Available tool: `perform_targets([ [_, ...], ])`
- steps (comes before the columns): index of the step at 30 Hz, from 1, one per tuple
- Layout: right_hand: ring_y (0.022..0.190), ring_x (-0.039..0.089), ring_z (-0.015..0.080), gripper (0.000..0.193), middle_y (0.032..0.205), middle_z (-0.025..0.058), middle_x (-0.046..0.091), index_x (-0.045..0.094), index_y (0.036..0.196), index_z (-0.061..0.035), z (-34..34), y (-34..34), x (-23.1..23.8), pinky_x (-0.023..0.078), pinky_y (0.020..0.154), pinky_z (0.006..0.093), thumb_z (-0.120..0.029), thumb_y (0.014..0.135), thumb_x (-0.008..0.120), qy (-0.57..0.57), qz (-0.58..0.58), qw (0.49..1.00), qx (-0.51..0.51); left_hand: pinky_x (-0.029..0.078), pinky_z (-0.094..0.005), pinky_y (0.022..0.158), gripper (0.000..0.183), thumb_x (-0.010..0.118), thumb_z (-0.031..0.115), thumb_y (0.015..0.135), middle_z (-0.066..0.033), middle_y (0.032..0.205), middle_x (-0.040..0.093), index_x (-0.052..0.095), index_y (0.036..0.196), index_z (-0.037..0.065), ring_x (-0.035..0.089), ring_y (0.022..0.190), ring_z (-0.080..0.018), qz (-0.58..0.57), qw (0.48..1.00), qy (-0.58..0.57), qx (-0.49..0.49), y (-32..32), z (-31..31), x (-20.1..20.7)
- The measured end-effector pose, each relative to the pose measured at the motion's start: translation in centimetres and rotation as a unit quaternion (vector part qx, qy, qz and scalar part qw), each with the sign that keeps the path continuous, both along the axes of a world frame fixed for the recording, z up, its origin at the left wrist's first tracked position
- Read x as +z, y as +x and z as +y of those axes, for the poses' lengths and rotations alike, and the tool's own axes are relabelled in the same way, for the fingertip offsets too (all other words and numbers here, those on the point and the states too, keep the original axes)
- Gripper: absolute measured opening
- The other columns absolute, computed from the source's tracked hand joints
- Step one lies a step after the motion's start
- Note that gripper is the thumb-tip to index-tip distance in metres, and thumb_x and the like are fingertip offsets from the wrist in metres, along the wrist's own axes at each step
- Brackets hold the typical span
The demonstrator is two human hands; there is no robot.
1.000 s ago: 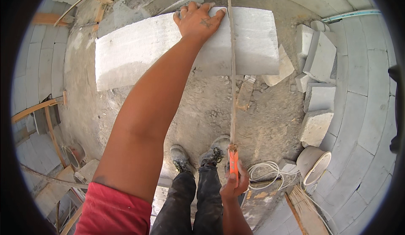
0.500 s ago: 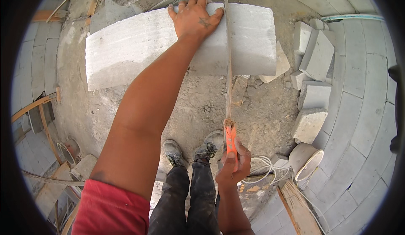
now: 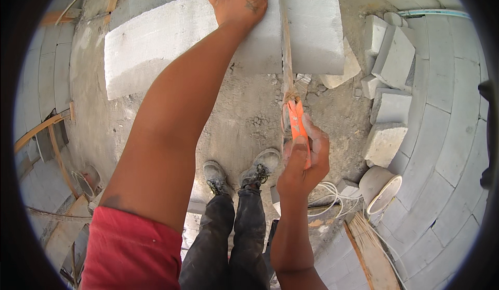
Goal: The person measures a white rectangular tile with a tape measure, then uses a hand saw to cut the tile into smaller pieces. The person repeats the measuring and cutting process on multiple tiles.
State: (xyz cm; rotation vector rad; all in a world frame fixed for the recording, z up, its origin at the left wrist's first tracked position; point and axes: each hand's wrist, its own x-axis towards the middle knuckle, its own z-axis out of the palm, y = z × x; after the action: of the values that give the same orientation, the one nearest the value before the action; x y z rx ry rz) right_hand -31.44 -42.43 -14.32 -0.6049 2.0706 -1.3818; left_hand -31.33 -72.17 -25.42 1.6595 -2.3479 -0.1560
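A long pale concrete block (image 3: 166, 37) lies crosswise in front of me. My left hand (image 3: 239, 4) is spread flat on top near its middle, fingers apart toward the far edge, just left of the blade. In my right hand (image 3: 304, 162) is a hand saw (image 3: 297, 121), gripped closed by its orange handle on the near side of the block. The saw's narrow blade runs away from me across the block, right of centre. How deep the blade sits in the block is hard to make out.
Broken blocks (image 3: 393, 63) are piled along the block wall (image 3: 442, 102) at right. A white bucket (image 3: 377, 186) lies tipped near a coiled white cable (image 3: 332, 201). My shoes (image 3: 266, 161) stand on the dusty floor. Wooden boards (image 3: 39, 131) lean at left.
My right hand and the saw have moved forward, away from me, with the handle now closer to the block. My left hand stays on the block, and the whole view has shifted slightly.
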Motion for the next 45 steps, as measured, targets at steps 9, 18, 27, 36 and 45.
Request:
perform_targets([
  [9,0.051,0.044,0.0059,0.033,0.081,0.0076,0.060,0.058,0.119,0.0036,0.4,0.7,0.4,0.036,0.046,0.0222,-0.006,0.090,0.045,-0.020,0.012,0.999,-0.033,0.015,-0.0601,0.112,0.042,0.040,0.044,0.099,-0.0079,0.122,0.061,0.063,0.117,0.015,0.045,0.129,-0.0333,0.009,1.000,-0.010,-0.003,0.0,-0.2,-0.3],
  [18,0.054,0.044,0.0062,0.031,0.080,0.0067,0.058,0.057,0.118,0.0038,-1.9,-0.9,0.3,0.037,0.048,0.0223,-0.004,0.091,0.043,-0.013,0.039,0.999,-0.009,0.015,-0.0597,0.111,0.040,0.041,0.041,0.099,-0.0084,0.120,0.062,0.064,0.115,0.013,0.045,0.128,-0.0340,0.023,1.000,0.000,-0.010,0.1,0.0,0.2],
  [27,0.058,0.050,0.0089,0.032,0.084,0.0097,0.061,0.056,0.117,0.0082,4.2,2.2,-1.0,0.042,0.053,0.0240,-0.005,0.090,0.044,-0.008,0.078,0.997,0.006,0.016,-0.0620,0.109,0.045,0.037,0.048,0.099,-0.0093,0.123,0.062,0.064,0.115,0.015,0.047,0.126,-0.0349,-0.002,0.999,-0.036,-0.031,0.5,-0.5,-1.4],
  [36,0.069,0.057,0.0120,0.032,0.084,0.0130,0.062,0.058,0.120,0.0033,-0.4,-1.4,2.2,0.045,0.062,0.0262,-0.004,0.090,0.047,-0.027,-0.041,0.998,-0.025,0.009,-0.0584,0.115,0.051,0.032,0.049,0.100,-0.0080,0.146,0.044,0.046,0.140,0.019,0.031,0.140,-0.0312,-0.018,0.997,0.025,-0.075,1.1,0.3,0.1],
  [45,0.069,0.061,0.0156,0.030,0.087,0.0144,0.066,0.058,0.120,0.0007,2.7,-0.4,-0.9,0.048,0.063,0.0301,-0.005,0.093,0.049,-0.030,-0.007,0.999,0.022,0.003,-0.0488,0.120,0.057,0.017,0.048,0.102,0.0013,0.161,0.010,0.016,0.154,0.024,0.007,0.149,-0.0218,-0.112,0.992,0.046,-0.026,5.0,6.3,0.5],
])
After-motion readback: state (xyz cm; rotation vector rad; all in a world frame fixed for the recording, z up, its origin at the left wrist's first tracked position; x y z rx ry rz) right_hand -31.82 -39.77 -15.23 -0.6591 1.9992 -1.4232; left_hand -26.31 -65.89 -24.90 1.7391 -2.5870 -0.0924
